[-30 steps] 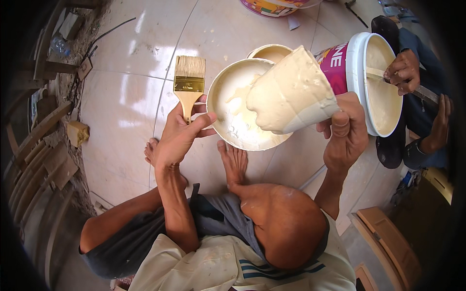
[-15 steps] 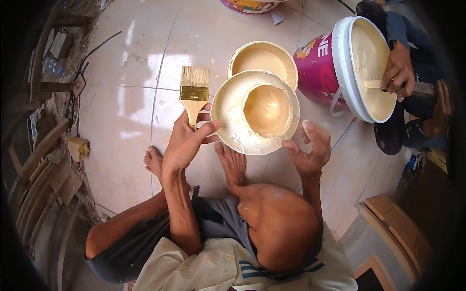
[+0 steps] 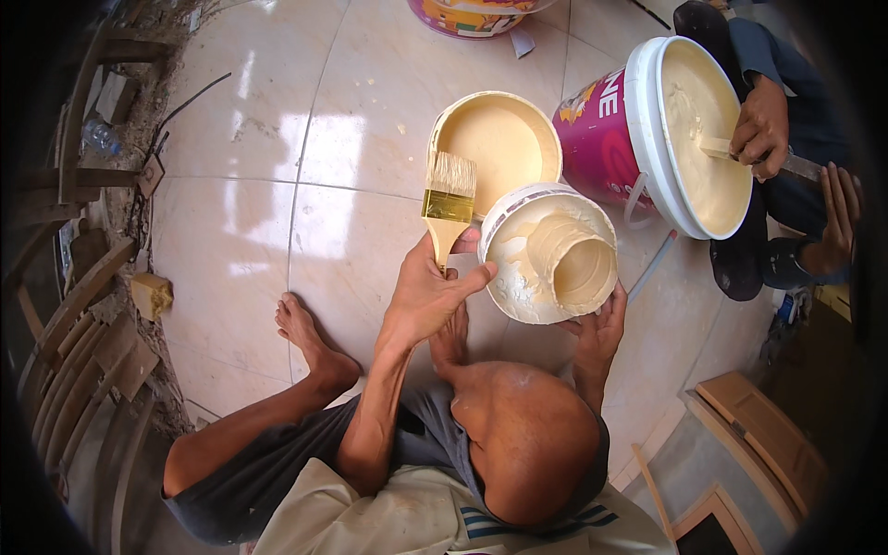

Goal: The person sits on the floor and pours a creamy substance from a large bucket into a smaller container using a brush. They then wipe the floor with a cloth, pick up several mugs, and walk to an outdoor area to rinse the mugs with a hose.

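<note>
The flat paintbrush (image 3: 450, 196) and white bowl (image 3: 505, 276) have shifted right and lower since the earlier frame, and the right hand (image 3: 599, 338) now meets the bowl's lower-right rim, its fingers partly hidden behind it; the left hand (image 3: 424, 298) pinches the brush handle, thumb on the bowl's rim, other fingers partly covered; the brush sits at the frame's centre, bristles toward the top, long axis near upright, leaning slightly right; the paint-coated cup (image 3: 553, 242) tilts inside the bowl, mouth toward the lower right; brush and bowl overlap the cream-paint tub (image 3: 437, 131); the purple bucket (image 3: 597, 139), upper right, bears large white lettering; another bucket (image 3: 476, 20) is cut off at the top edge.
</note>
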Demonstrator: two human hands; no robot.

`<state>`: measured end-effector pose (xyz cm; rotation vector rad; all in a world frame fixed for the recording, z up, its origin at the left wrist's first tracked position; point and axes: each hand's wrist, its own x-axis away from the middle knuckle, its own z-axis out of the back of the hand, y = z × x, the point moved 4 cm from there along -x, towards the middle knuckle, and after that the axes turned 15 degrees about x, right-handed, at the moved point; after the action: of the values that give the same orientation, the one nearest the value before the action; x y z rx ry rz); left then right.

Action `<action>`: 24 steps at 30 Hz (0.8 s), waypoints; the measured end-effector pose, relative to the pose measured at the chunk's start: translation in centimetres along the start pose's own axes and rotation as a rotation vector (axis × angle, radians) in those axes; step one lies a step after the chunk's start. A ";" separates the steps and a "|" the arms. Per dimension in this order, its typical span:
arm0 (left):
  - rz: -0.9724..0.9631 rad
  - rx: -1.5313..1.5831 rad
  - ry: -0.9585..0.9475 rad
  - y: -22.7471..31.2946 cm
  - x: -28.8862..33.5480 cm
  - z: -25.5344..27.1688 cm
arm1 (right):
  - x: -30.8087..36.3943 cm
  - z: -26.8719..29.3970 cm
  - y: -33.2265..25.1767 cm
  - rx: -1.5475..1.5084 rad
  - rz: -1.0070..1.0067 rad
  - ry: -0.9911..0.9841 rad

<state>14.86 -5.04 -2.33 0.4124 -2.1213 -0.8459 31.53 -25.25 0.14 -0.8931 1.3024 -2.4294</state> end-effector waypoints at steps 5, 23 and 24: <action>0.008 0.017 0.064 0.6 -0.8 0.3 | 0.3 1.9 4.7 -0.019 -0.130 0.083; -0.348 0.201 0.413 8.0 -3.4 12.5 | -2.6 1.3 17.7 -0.025 -0.291 0.098; -0.362 0.219 0.428 7.9 -3.4 12.8 | -2.3 1.8 17.5 -0.011 -0.291 0.102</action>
<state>6.96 8.00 -4.65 1.0209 -1.7638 -0.6481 33.22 -35.34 -14.36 -1.0383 1.3001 -2.7232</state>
